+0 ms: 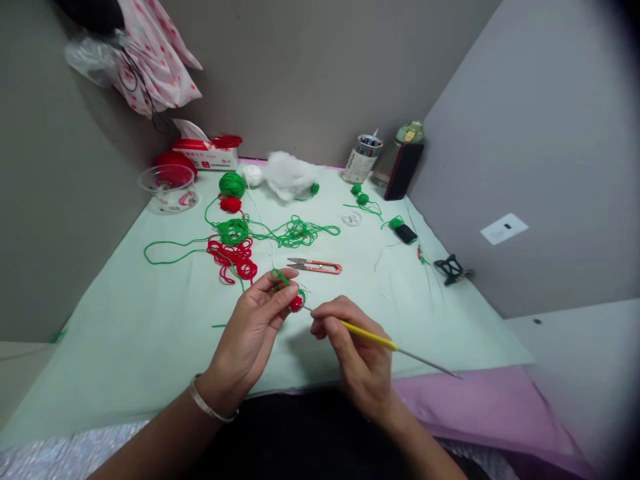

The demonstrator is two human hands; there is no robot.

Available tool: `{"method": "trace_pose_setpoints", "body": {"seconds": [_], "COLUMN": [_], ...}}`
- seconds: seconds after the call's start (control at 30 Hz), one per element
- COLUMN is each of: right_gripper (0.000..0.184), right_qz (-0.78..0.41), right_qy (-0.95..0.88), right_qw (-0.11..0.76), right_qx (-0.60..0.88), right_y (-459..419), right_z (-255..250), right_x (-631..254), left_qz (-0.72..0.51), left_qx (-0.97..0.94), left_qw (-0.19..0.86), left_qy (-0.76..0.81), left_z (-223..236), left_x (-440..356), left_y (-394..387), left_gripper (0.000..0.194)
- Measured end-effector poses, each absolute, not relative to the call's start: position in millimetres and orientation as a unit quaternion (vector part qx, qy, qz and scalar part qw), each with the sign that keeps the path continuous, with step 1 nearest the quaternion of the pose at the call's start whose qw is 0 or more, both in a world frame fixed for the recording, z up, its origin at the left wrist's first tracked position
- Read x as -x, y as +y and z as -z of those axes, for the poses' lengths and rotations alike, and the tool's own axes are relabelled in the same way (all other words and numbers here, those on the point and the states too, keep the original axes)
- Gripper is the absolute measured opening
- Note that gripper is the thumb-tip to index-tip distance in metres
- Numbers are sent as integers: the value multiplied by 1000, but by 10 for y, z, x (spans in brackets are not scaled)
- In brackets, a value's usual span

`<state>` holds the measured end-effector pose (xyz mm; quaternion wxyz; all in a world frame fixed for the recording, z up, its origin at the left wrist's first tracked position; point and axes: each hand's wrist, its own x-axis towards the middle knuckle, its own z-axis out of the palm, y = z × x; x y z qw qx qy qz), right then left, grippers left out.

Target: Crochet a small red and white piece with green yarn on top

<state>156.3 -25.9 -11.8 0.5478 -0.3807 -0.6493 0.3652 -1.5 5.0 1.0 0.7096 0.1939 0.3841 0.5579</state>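
Here, 2 hands [255, 320] [357, 353], narrow on crocheted piece [297, 303] and yellow hook [373, 335], open cloth [440, 327] rightward.

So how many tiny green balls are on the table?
3. One tiny green ball sits by the white fluff at its right edge. A second and third lie close together near the can. The fluff could hide more.

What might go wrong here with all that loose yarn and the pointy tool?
The green yarn lies in loose loops close to the red yarn, so the two could tangle if pulled. The hook's thin tip sits right by the left hand at the small red piece, so a slip might prick a finger.
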Motion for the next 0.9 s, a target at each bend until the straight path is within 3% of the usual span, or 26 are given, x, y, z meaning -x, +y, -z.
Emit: {"method": "trace_pose_setpoints", "body": {"seconds": [0.37, 0.63, 0.9], "right_gripper": [23, 26, 47], "right_qz": [-142, -171, -107], "right_qy": [-756, -735, -703], "right_qw": [512, 535, 566], "right_qx": [382, 380, 418], "right_y": [-259, -263, -271], "right_z": [168, 155, 373], "right_x": [-1488, -1524, -1502], "left_qz": [-600, -610, -607], "left_qx": [-230, -248, -230], "left_qw": [650, 636, 653], "left_qy": [405, 402, 391], "left_z": [18, 29, 16], "left_x": [-77, -88, -110], "left_y": [-5, -17, -66], "left_gripper": [26, 17, 17]}}
